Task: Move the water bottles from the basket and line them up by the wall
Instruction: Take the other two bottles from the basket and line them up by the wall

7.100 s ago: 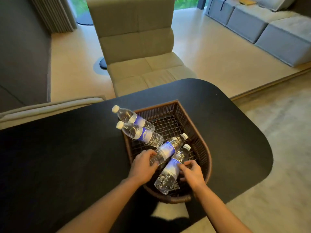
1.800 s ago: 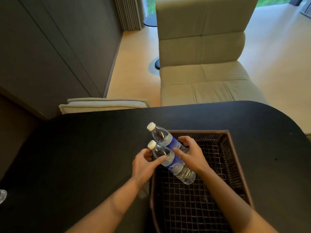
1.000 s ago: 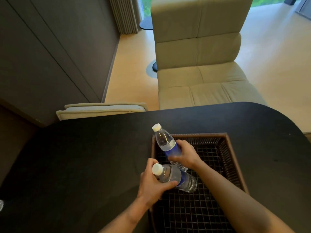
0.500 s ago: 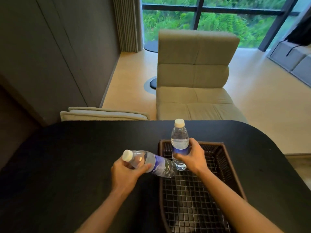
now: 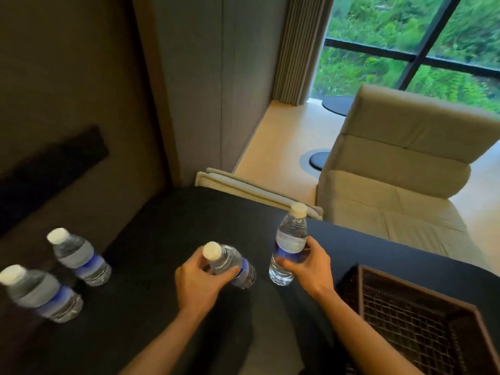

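Two clear plastic water bottles with white caps and blue labels are in the air above the black counter (image 5: 151,266), one in each hand. The left hand (image 5: 198,280) has its grip closed around the shoulder of the left-hand bottle (image 5: 230,263), just under the cap, and this bottle leans with its cap toward the camera. The right hand (image 5: 308,269) has its grip closed around the lower body of the right-hand bottle (image 5: 289,247), over the blue label, and keeps it nearly upright. I think a bottle held upright can go straight down on its base, while the tilted one must first be turned.

Two more bottles of the same kind already stand on the counter at the left, close to the dark wall (image 5: 67,90): the farther standing bottle (image 5: 79,257) and the nearer standing bottle (image 5: 40,293), which is blurred. They stand one behind the other and apart, so they look like the start of the line.

The brown woven basket with a wire-mesh bottom (image 5: 416,328) is at the lower right, well apart from the wall. The part that is visible has no bottle in it; the rest is cut by the picture edge.

In my judgement the task is near its end: the two carried bottles must be placed beside the standing pair, along the wall. The risk is to knock a standing bottle when the new ones come down near it.
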